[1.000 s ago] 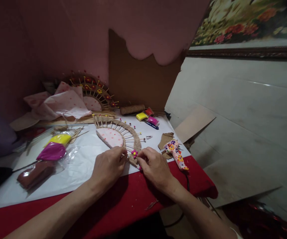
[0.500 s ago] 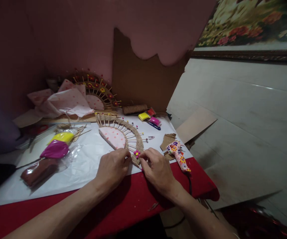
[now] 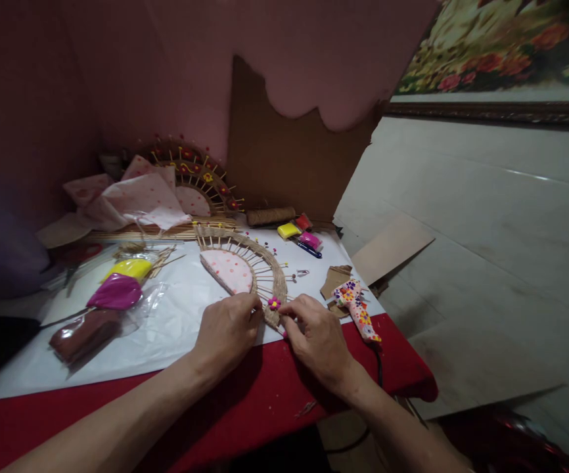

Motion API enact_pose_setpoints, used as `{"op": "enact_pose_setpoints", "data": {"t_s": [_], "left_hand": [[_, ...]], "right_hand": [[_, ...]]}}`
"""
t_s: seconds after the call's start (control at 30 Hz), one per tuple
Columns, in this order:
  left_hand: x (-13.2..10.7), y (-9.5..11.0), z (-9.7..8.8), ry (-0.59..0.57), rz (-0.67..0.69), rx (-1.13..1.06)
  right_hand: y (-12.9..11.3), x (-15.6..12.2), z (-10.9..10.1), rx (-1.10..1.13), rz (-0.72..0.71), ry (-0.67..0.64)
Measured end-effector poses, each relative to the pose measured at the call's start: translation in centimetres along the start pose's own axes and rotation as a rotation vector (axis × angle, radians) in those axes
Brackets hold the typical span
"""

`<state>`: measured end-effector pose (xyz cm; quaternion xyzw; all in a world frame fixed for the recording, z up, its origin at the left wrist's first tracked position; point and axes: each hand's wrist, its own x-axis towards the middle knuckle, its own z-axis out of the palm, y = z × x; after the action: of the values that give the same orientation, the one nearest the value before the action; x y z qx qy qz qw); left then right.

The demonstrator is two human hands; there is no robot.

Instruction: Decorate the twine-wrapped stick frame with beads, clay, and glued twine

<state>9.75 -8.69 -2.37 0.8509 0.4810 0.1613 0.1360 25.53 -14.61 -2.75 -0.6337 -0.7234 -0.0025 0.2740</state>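
A half-round craft piece (image 3: 245, 263) of twine and thin sticks, with a pink dotted centre, lies on white paper (image 3: 176, 322). A small pink clay flower (image 3: 274, 303) sits on its near end. My left hand (image 3: 228, 332) is curled, its fingertips pinching the twine rim just left of the flower. My right hand (image 3: 317, 338) is curled too, thumb and finger pressed at the rim right of the flower.
A flowered glue gun (image 3: 358, 312) lies right of my hands. Bags of yellow, magenta and brown clay (image 3: 112, 292) lie left. A finished fan piece (image 3: 193, 177), pink dotted paper, twine spool (image 3: 269, 215), small clay blocks (image 3: 299, 233) and cardboard (image 3: 284, 144) stand behind. The red table edge (image 3: 403, 368) drops off right.
The view has drifted slightly, so everything sits a little further right. Both hands stay at the near end of the craft piece by the flower.
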Motion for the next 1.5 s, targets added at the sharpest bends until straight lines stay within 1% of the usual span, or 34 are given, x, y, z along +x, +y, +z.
{"op": "enact_pose_setpoints", "data": {"t_s": [0.27, 0.47, 0.57, 0.7, 0.87, 1.03, 1.1, 1.17, 1.27, 1.33, 1.4, 1.5], "left_hand": [[0.0, -0.1, 0.2, 0.007, -0.002, -0.006], [0.0, -0.1, 0.3, 0.022, 0.011, -0.010], [0.0, -0.1, 0.3, 0.014, 0.009, 0.000], [-0.1, -0.2, 0.3, 0.010, 0.005, -0.002], [-0.1, -0.2, 0.3, 0.004, 0.003, -0.011], [0.0, -0.2, 0.3, 0.008, -0.001, 0.005], [0.0, -0.3, 0.4, 0.018, 0.007, 0.010], [0.0, -0.4, 0.5, 0.028, 0.024, 0.010], [0.0, -0.5, 0.7, 0.028, 0.054, 0.014], [0.0, -0.6, 0.7, 0.025, 0.069, 0.010], [0.0, -0.6, 0.8, 0.023, 0.073, 0.005], [0.0, -0.6, 0.8, 0.021, 0.067, 0.009]], "right_hand": [[0.2, 0.1, 0.5, -0.023, -0.019, -0.007], [0.0, 0.4, 0.4, 0.009, -0.014, -0.001], [-0.1, 0.3, 0.4, 0.015, -0.044, -0.004], [-0.1, 0.3, 0.5, -0.043, -0.087, -0.026], [0.2, 0.2, 0.5, -0.095, -0.081, -0.037], [0.4, 0.1, 0.2, -0.006, -0.083, 0.036], [0.5, 0.0, 0.0, -0.007, -0.090, 0.053], [0.5, 0.0, -0.2, -0.050, -0.124, 0.022], [0.7, 0.1, -0.3, -0.152, -0.233, -0.065], [0.9, 0.1, -0.4, -0.218, -0.297, -0.096], [1.1, 0.0, -0.5, -0.263, -0.332, -0.090], [1.5, -0.1, -0.8, -0.291, -0.343, -0.058]]}}
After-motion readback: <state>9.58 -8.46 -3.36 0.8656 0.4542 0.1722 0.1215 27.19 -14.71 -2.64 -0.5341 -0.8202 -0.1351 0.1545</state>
